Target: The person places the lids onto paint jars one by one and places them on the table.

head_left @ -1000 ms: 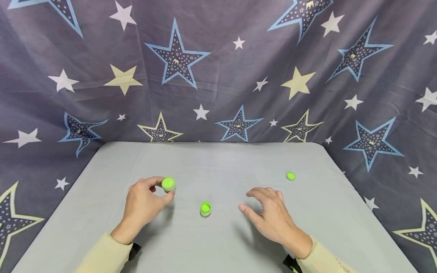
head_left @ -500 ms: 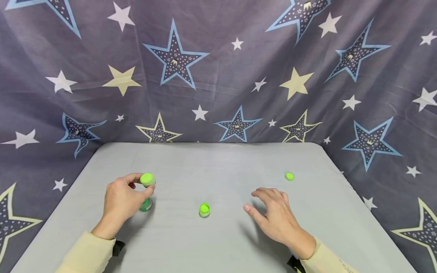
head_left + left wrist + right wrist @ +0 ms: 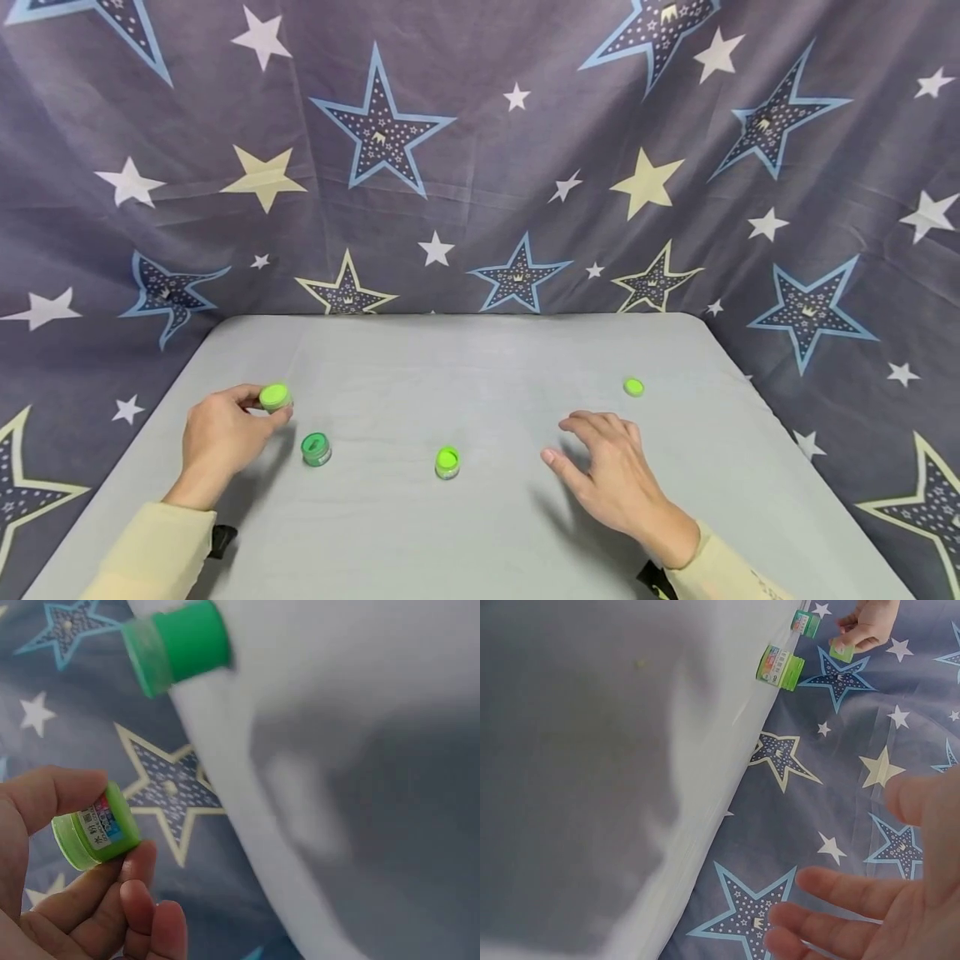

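My left hand point(image 3: 228, 429) pinches a small light green paint jar point(image 3: 276, 397) between thumb and fingers, above the left side of the table. Its printed label shows in the left wrist view, where the held paint jar point(image 3: 96, 829) is tilted. A darker green paint jar point(image 3: 316, 450) stands just right of that hand. Near the middle stands another light green paint jar point(image 3: 447, 463), uncapped, its threaded neck visible in the right wrist view. My right hand point(image 3: 615, 471) hovers over the table right of it, fingers loosely bent and holding nothing.
A small light green lid point(image 3: 633, 387) lies on the table beyond my right hand. The grey cloth-covered table point(image 3: 480, 358) ends at a dark curtain point(image 3: 480, 167) printed with stars, which hangs behind it and along both sides.
My left hand has moved left with the light green paint jar, and the darker green paint jar has come into view beside it. My right hand has shifted slightly right.
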`<state>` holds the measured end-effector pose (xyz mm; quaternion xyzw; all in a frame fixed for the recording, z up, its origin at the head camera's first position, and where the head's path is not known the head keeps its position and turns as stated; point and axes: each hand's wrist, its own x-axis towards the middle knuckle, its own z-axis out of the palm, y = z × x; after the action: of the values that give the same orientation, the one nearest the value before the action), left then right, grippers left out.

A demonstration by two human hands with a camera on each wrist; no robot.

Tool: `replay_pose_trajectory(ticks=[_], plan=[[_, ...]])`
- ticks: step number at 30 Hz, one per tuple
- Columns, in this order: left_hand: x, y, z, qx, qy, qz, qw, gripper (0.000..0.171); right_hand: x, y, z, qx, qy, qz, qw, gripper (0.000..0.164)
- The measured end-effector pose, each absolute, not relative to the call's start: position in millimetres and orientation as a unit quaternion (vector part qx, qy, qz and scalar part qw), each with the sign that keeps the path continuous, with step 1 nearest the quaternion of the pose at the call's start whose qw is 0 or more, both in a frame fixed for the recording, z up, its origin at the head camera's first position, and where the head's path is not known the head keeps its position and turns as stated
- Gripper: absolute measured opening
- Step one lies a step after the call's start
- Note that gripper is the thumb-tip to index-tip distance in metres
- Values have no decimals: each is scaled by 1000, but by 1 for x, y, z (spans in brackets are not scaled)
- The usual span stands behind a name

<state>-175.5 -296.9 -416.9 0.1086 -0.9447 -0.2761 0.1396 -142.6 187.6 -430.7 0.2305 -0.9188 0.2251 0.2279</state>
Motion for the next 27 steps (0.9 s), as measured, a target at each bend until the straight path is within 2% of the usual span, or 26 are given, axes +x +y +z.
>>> replay_pose_trajectory(ticks=[5, 16, 27], plan=[[-177, -311, -422, 130, -950, -267, 94, 53, -143, 191, -431, 223, -923, 221, 225, 44], [-177, -329, -425, 91, -966, -241, 25, 53, -146, 202, -433, 204, -932, 209, 214, 47], [-178, -335, -429, 89, -967, -238, -23, 51, -153, 217, -434, 175, -944, 195, 200, 49]])
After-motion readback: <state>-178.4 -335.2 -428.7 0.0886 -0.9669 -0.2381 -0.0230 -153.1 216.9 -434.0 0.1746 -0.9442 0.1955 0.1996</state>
